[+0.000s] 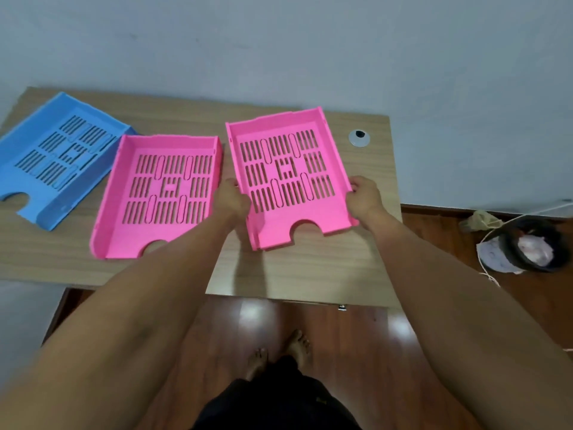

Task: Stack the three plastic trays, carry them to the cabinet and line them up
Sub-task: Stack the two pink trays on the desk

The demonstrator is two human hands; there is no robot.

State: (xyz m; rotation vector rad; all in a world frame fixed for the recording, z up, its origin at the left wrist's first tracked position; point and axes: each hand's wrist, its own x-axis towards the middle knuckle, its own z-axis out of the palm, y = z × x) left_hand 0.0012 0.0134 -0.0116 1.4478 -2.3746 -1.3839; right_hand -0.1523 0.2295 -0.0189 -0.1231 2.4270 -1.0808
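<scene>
Both hands (231,198) (364,197) grip the right pink tray (288,175), seemingly lifted; second pink tray (161,193) just beside.

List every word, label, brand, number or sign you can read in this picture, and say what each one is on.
None can be read.
Right pink tray, gripped by left hand and right hand: only slots, no print.
Left pink tray: no print.
Blue tray: no print.
Desk: bare wood grain.

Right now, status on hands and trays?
Left hand and right hand grip sides of right pink tray. Other pink tray and blue tray lie separate on table, unstacked. Nothing between them.
</scene>
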